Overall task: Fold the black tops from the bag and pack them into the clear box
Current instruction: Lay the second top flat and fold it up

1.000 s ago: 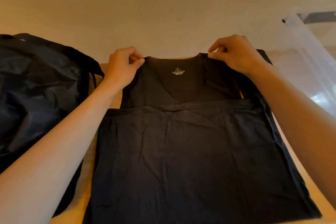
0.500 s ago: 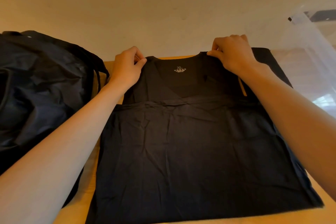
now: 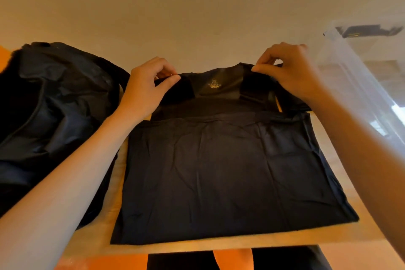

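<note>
Nearest, along the bench [image 3: 219, 245] edge: one black top [image 3: 219, 171], spread flat, hem half already laid up over the chest, fold edge running straight across just below the neckline. Judged mid-fold, then: first fold down, at least one more to make before packing. Farther up, at the shoulders: left grip [image 3: 144, 85] clamped on the left shoulder, thumb and forefinger pinching cloth; right grip [image 3: 291, 72] likewise pinched on the right shoulder, both seemingly raising the collar end a little off the bench, label [image 3: 213, 84] showing between them. Likely next: carrying that end toward the near edge to halve the stack. To the left, beside the top and reaching back: bag [image 3: 54, 105], black, slumped, mouth and contents too dark to read, so no telling how many tops remain inside. To the right and farthest: box [image 3: 350, 98], clear, just beside the right grip; no folded top made out through the wall, only a dark shape [image 3: 370, 30] near the far rim, unclear whether inside or behind. Packing apparently not begun, or not visibly so.
</note>
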Available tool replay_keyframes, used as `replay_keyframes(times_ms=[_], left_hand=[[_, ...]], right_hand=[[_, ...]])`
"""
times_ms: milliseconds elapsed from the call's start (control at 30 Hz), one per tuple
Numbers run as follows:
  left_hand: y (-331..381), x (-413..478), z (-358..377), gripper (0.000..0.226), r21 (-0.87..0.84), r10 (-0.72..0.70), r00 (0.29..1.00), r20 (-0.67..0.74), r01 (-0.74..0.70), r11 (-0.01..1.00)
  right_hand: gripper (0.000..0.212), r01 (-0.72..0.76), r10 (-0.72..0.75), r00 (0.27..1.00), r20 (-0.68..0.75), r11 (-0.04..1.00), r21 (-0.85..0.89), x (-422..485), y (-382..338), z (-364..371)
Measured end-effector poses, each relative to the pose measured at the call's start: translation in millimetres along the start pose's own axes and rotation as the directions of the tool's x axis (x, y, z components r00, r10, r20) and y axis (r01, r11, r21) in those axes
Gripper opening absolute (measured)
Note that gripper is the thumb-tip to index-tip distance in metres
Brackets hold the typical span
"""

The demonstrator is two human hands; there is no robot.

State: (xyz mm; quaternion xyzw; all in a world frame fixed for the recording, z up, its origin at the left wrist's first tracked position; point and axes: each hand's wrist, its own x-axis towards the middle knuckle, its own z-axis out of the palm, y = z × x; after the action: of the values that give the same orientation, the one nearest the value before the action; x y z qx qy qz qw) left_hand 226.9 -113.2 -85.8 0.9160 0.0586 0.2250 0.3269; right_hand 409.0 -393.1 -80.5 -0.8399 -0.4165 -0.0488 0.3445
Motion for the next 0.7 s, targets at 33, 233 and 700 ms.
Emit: replay_keyframes(times_ms=[33, 233, 700], left_hand=[[3, -6, -2, 0.002, -0.001, 0.031, 0.999, 0.017, -0.031, 1.0], [14, -51, -16, 0.001, 0.05, 0.181, 0.983, 0.023, -0.182, 0.982], [2, -139, -13, 0.029, 0.169, 0.319, 0.91, 0.265, -0.37, 0.914]], right_hand=[[0.013, 0.011, -0.011, 1.0, 0.004, 1.0, 0.009, -6, -2, -2], [0.02, 0.118, -0.117, 0.991, -0.061, 0.993, 0.02, -48, -17, -13], [0.026, 0.348, -0.337, 0.935, 0.11, 0.931, -0.111, -138, -14, 0]])
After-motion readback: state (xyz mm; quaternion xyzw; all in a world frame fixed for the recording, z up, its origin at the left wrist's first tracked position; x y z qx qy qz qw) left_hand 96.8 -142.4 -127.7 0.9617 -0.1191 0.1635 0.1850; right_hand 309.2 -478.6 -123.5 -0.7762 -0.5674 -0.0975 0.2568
